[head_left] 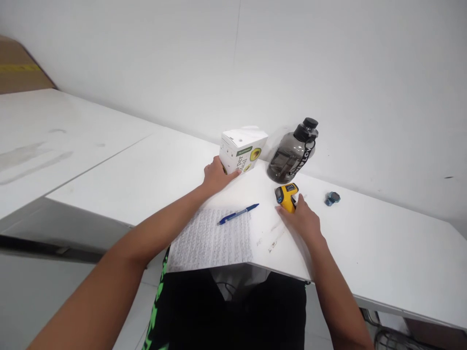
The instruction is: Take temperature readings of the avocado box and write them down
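My left hand (218, 176) grips the lower front of a white box (239, 149) with avocado pictures and green lettering on it, standing at the back of the table. In my right hand (302, 218) is a yellow and black infrared thermometer gun (287, 195), its small screen facing up; my fingers wrap round its handle, which is mostly hidden. Between my arms lies a printed sheet of paper (215, 243), covered in dense rows. A blue pen (238, 214) rests slantwise across the sheet's upper right part.
Behind the thermometer stands a large grey see-through water bottle (290, 155) with a black lid. A blue wristwatch (332, 198) lies to the right. The white table (383, 238) meets a white wall. At far left is a cardboard box (22, 68) with yellow tape.
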The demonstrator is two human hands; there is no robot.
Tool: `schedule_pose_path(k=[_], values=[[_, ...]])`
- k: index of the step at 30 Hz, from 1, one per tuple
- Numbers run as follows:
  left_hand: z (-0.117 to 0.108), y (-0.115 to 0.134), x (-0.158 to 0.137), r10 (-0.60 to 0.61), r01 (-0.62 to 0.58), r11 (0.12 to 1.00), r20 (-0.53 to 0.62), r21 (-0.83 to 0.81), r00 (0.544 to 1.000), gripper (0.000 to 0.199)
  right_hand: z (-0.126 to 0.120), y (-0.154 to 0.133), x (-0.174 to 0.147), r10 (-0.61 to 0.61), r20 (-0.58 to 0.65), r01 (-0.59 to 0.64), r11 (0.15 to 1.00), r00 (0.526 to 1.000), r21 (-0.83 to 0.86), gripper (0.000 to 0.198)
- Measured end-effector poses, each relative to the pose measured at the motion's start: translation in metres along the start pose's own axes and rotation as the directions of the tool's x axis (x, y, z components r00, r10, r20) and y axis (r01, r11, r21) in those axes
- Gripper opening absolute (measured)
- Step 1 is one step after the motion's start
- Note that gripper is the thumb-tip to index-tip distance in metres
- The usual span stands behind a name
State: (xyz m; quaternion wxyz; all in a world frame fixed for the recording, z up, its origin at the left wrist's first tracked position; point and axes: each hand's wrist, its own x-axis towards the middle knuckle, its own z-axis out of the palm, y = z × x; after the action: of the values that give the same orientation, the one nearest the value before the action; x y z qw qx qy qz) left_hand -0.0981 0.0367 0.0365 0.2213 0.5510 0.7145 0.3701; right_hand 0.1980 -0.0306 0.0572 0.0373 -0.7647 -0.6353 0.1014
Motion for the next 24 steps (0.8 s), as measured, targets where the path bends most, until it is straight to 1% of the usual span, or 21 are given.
schedule_pose_path(k=[2,4,5,7,8,10,11,13,15,17,20,24], values=[[0.000,0.000,0.000,-0.005,0.005,1.000,-0.005,0.003,1.000,0.071,0.001,0.001,0.001,-0.013,0.049,0.011,0.999,0.999,0.034,0.082],[0.000,0.000,0.000,-0.003,0.004,1.000,-0.005,0.003,1.000,0.071,0.003,0.002,0.002,-0.031,0.040,0.027,0.996,0.999,0.089,0.070],[0.000,0.000,0.000,-0.003,0.003,1.000,-0.004,0.003,1.000,0.071,0.005,0.002,0.002,-0.038,0.039,0.032,0.990,0.999,0.137,0.067],[0.000,0.000,0.000,-0.003,0.003,1.000,-0.001,0.006,1.000,0.071,0.009,0.002,0.002,-0.069,0.056,0.050,0.954,0.996,0.295,0.065],[0.000,-0.001,0.000,-0.004,0.004,1.000,-0.003,0.008,1.000,0.071,0.011,0.002,0.001,-0.099,0.064,0.066,0.915,0.993,0.398,0.063],[0.001,-0.002,0.001,-0.007,0.007,1.000,-0.008,0.014,1.000,0.072,0.015,0.000,-0.002,-0.187,0.050,0.119,0.787,0.981,0.605,0.060],[0.001,-0.003,0.002,-0.008,0.008,1.000,-0.009,0.016,1.000,0.072,0.018,-0.002,-0.004,-0.231,0.016,0.156,0.706,0.973,0.691,0.059],[0.002,-0.005,0.003,-0.006,0.007,1.000,-0.009,0.017,1.000,0.072,0.024,-0.004,-0.008,-0.291,-0.098,0.248,0.542,0.952,0.803,0.060],[0.003,-0.006,0.005,0.009,-0.009,1.000,-0.009,0.012,1.000,0.072,0.030,-0.006,-0.013,-0.315,-0.220,0.342,0.413,0.923,0.844,0.057],[0.003,-0.007,0.006,0.021,-0.021,1.000,-0.013,0.011,1.000,0.073,0.037,-0.007,-0.015,-0.321,-0.306,0.409,0.335,0.896,0.849,0.051],[0.003,-0.007,0.007,0.008,-0.008,1.000,-0.021,0.027,1.000,0.073,0.045,-0.007,-0.016,-0.307,-0.380,0.465,0.286,0.873,0.838,0.048],[0.002,-0.005,0.007,-0.002,0.003,0.999,-0.027,0.033,1.000,0.072,0.050,-0.007,-0.014,-0.273,-0.443,0.510,0.278,0.854,0.814,0.050]])
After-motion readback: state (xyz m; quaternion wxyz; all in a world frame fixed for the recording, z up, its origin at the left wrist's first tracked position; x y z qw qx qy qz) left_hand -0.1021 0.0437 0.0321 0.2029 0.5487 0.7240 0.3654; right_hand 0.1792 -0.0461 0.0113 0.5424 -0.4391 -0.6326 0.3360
